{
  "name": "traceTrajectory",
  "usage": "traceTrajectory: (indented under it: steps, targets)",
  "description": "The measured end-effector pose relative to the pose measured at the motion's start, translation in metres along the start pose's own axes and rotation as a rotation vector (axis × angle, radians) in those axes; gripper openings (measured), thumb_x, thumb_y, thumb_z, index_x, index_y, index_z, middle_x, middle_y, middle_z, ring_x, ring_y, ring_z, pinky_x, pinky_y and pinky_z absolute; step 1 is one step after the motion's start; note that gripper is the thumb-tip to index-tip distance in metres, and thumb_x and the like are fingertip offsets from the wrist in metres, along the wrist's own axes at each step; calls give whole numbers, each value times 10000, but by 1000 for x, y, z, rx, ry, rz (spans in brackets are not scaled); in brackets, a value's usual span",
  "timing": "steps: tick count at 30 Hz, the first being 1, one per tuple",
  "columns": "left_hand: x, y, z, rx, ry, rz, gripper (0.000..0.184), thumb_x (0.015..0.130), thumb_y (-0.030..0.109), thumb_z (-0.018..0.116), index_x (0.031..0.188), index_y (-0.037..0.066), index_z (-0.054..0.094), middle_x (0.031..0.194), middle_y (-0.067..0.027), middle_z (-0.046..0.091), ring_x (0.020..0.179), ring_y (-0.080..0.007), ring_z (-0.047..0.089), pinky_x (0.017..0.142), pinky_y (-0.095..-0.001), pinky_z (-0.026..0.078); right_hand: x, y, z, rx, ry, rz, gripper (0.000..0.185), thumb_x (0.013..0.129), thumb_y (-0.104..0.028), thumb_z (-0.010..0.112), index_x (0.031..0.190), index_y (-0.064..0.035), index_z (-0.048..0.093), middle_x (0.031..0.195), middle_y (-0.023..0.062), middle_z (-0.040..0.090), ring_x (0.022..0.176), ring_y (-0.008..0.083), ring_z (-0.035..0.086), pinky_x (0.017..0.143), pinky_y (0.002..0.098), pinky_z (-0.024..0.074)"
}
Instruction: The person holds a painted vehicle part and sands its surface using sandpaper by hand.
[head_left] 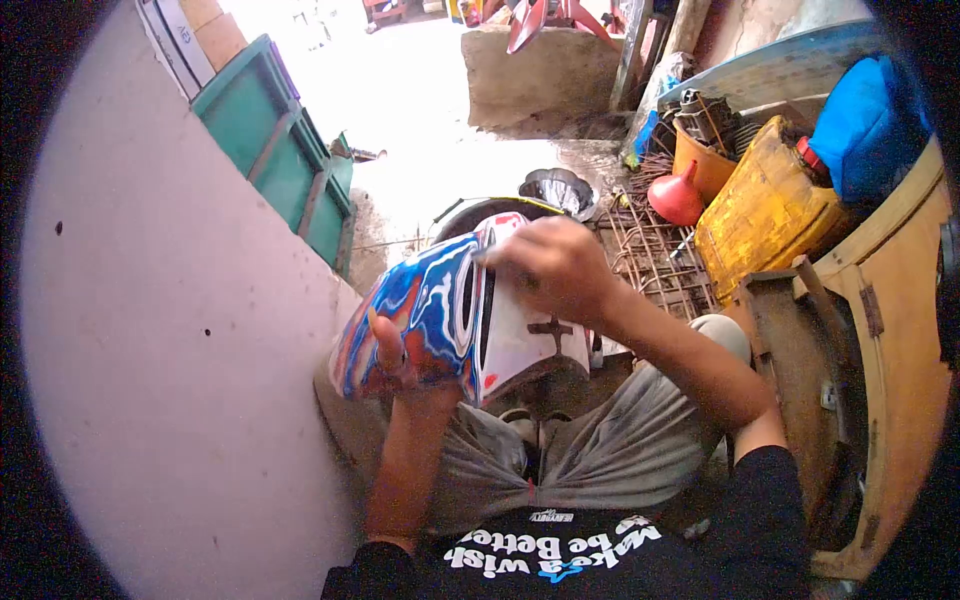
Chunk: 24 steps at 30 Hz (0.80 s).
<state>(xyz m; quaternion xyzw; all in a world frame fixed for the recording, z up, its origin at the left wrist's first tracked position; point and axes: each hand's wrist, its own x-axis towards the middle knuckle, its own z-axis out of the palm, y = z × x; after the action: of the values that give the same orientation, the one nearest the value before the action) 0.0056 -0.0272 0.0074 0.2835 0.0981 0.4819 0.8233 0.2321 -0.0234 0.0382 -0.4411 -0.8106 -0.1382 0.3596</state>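
Observation:
A curved panel (425, 300) with swirled blue, white and red colouring and a white section at its right rests over the person's lap. My left hand (395, 350) is at the panel's lower left part, thumb raised and the other fingers mostly hidden by the panel. Near the top, my right hand (550, 265) is closed, with its fingertips at the edge between the blue and white parts. Whatever those fingers hold is too small to make out. A dark cross-shaped opening shows in the white section.
Beyond the panel stand a dark round basin (465, 215) and a black scalloped bowl (560, 190). To the right are a red funnel (677, 196), a yellow jerrycan (770, 215), metal rods and a wooden cabinet (905, 350). A pale wall (180, 330) borders the left.

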Motion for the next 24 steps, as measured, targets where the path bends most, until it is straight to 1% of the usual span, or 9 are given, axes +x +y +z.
traceTrajectory:
  steps: [5, 9, 12, 13, 15, 18, 20, 22, 24]
  targets:
    - [9, 4, 3, 125, -37, 75, 1079, 879, 770, 602, 1538, -48, 355, 1507, -211, 514, 1335, -344, 560, 1152, -488, 435, 3, -61, 0, 213, 26, -638, 181, 822, -225, 712, 989, -156, 727, 895, -10, 686, 855, 210, 719, 789, 359, 596]
    - [12, -10, -26, -316, -321, 14, 1052, 890, 761, 595, 1542, -31, 362, 1513, -198, 515, 1344, -337, 555, 1148, -487, 436, 11, -7, -15, -108, -61, 45, 116, 825, -198, 720, 933, -157, 729, 840, -9, 678, 820, 195, 713, 762, 365, 600]
    - [13, -11, -20, -73, -142, 71, 1034, 902, 739, 600, 1545, -32, 353, 1509, -198, 518, 1337, -338, 562, 1129, -483, 459, -8, -48, 10, 107, 81, -343, 108, 841, -206, 701, 930, -149, 723, 888, -6, 691, 841, 188, 711, 778, 360, 599]
    - [17, -9, -24, -35, -164, 78, 1029, 905, 734, 600, 1545, -33, 351, 1508, -198, 518, 1333, -338, 564, 1126, -479, 464, 1, -69, -5, 220, -25, -547, 138, 854, -184, 669, 972, -141, 725, 975, 5, 712, 891, 181, 713, 799, 360, 601]
    - [17, -6, -28, -13, -186, 62, 1021, 911, 726, 599, 1544, -35, 349, 1507, -199, 518, 1328, -337, 567, 1122, -472, 471, -1, -57, 4, 216, -71, -529, 162, 821, -172, 665, 971, -124, 706, 960, 28, 705, 896, 200, 720, 790, 368, 602]
    - [10, -5, -21, -79, -153, 16, 1021, 910, 729, 598, 1545, -33, 350, 1507, -198, 517, 1325, -336, 568, 1123, -469, 470, 9, -1, -13, -38, -59, -9, 184, 815, -151, 707, 998, -150, 721, 914, 30, 719, 813, 215, 712, 697, 396, 575]
    - [5, -3, -13, -11, -93, 9, 1029, 904, 737, 599, 1546, -28, 351, 1507, -196, 518, 1326, -337, 567, 1125, -473, 468, 5, -12, -15, -129, -97, -50, 175, 816, -155, 701, 990, -156, 716, 872, 21, 696, 791, 212, 705, 683, 388, 569]
    - [8, -10, -20, -42, -58, 29, 1038, 896, 747, 601, 1549, -21, 354, 1512, -193, 515, 1338, -337, 558, 1130, -479, 463, -2, -51, 3, 135, 83, -333, 161, 846, -172, 663, 998, -151, 712, 899, 8, 693, 832, 195, 708, 739, 350, 588]
    - [10, -11, -26, -37, -75, 14, 1046, 889, 757, 602, 1551, -14, 356, 1519, -188, 511, 1349, -336, 549, 1134, -482, 455, -2, -43, 5, 114, 54, -324, 145, 853, -171, 667, 986, -148, 719, 895, 9, 697, 828, 202, 711, 748, 360, 590]
